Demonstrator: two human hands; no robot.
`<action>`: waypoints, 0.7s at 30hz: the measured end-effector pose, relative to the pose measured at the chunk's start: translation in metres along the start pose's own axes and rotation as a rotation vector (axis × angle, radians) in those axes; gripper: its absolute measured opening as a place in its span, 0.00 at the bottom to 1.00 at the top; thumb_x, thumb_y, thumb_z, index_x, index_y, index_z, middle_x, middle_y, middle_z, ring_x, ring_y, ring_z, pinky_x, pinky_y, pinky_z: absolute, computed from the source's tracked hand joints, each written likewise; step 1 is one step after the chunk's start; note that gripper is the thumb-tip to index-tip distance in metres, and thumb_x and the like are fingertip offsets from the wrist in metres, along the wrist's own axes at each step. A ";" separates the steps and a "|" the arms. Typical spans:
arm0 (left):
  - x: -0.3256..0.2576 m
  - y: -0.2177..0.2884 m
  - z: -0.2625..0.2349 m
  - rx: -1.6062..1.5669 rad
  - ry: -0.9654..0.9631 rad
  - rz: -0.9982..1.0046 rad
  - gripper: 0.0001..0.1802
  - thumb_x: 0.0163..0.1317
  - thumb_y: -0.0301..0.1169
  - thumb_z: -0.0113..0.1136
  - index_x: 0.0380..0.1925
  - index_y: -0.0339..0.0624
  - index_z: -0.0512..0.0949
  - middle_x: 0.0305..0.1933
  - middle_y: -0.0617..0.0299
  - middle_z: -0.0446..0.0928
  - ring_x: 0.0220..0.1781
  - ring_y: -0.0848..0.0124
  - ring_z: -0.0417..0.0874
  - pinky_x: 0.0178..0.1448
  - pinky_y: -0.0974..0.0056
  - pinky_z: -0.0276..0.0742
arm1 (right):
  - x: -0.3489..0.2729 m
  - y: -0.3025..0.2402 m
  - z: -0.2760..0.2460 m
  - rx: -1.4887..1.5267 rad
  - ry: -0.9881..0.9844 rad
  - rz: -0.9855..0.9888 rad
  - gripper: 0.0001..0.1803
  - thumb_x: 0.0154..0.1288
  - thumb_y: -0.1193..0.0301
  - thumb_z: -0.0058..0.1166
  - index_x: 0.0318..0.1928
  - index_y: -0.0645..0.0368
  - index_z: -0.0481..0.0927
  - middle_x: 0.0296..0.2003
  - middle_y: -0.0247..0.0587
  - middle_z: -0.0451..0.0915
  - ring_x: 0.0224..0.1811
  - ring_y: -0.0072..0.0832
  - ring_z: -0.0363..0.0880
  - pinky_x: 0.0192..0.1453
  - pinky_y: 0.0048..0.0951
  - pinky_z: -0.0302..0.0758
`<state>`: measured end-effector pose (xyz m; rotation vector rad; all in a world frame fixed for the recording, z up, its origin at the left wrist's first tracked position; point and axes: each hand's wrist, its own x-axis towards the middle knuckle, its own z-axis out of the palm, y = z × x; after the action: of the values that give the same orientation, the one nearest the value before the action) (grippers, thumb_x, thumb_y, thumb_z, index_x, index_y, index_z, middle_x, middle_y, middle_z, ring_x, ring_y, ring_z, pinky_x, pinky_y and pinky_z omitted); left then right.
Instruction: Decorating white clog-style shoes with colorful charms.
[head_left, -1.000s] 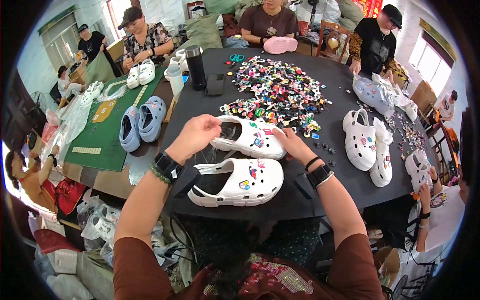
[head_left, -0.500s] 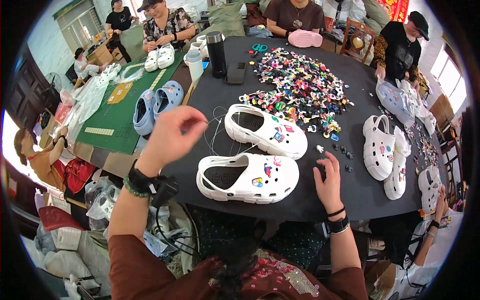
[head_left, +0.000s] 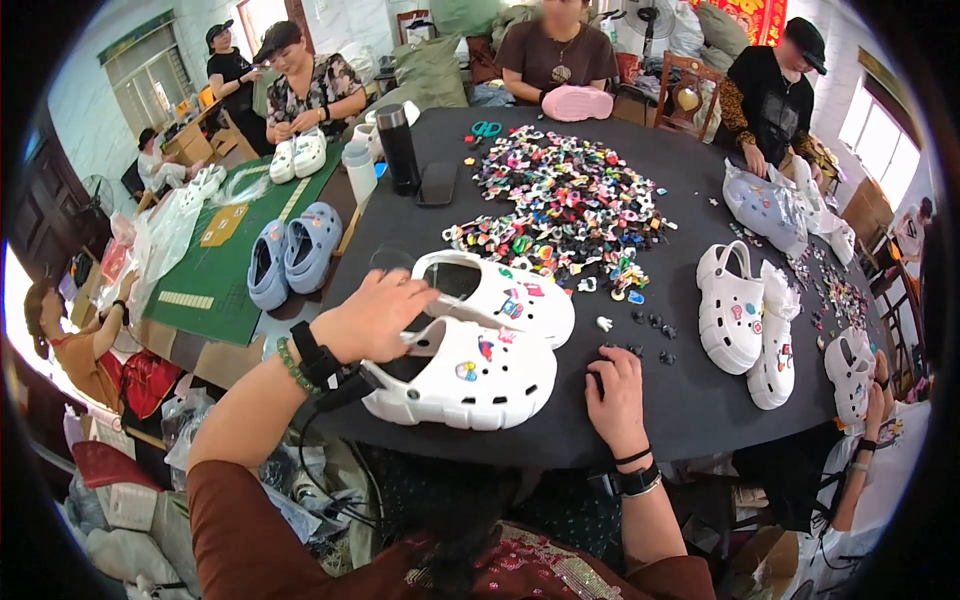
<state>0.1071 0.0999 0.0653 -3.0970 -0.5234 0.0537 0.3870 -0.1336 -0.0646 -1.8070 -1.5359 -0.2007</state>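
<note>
Two white clogs with coloured charms lie side by side on the black round table (head_left: 700,420) in front of me. My left hand (head_left: 372,320) grips the heel strap of the near white clog (head_left: 470,380). The far white clog (head_left: 515,295) touches it behind. My right hand (head_left: 615,395) rests on the table right of the near clog, fingers curled down over a small black piece (head_left: 598,381). More small black pieces (head_left: 655,325) lie just beyond. A big pile of colourful charms (head_left: 565,200) covers the table's middle.
Another white clog pair (head_left: 745,320) lies to the right, blue clogs (head_left: 290,255) on a green mat to the left. A black flask (head_left: 400,150), phone (head_left: 437,183) and white bottle (head_left: 360,172) stand at the far left. Several other people sit around the table.
My left hand has dropped from the air onto the near clog's heel strap. My right hand has closed over a small black piece on the table beside the clog.
</note>
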 end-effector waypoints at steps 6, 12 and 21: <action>0.002 -0.005 0.003 -0.192 -0.126 0.056 0.41 0.42 0.38 0.72 0.59 0.38 0.69 0.50 0.48 0.75 0.54 0.50 0.77 0.56 0.54 0.74 | 0.003 -0.006 0.002 0.014 -0.016 -0.022 0.10 0.55 0.80 0.60 0.40 0.64 0.78 0.48 0.49 0.77 0.58 0.50 0.71 0.63 0.46 0.70; 0.001 0.003 0.028 -0.220 0.044 0.065 0.23 0.51 0.33 0.64 0.49 0.41 0.76 0.39 0.51 0.78 0.44 0.50 0.81 0.47 0.52 0.78 | 0.000 0.000 -0.001 -0.010 0.004 0.003 0.10 0.54 0.81 0.59 0.39 0.62 0.77 0.47 0.48 0.77 0.57 0.51 0.71 0.63 0.47 0.69; -0.015 -0.016 0.032 -0.312 0.125 -0.019 0.28 0.53 0.41 0.69 0.53 0.43 0.73 0.54 0.51 0.74 0.51 0.51 0.78 0.53 0.52 0.74 | -0.003 -0.005 -0.001 -0.029 -0.017 0.004 0.10 0.55 0.81 0.59 0.39 0.63 0.76 0.48 0.49 0.77 0.58 0.51 0.70 0.63 0.46 0.68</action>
<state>0.0862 0.1097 0.0340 -3.3645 -0.6095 -0.2439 0.3823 -0.1360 -0.0636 -1.8385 -1.5481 -0.2067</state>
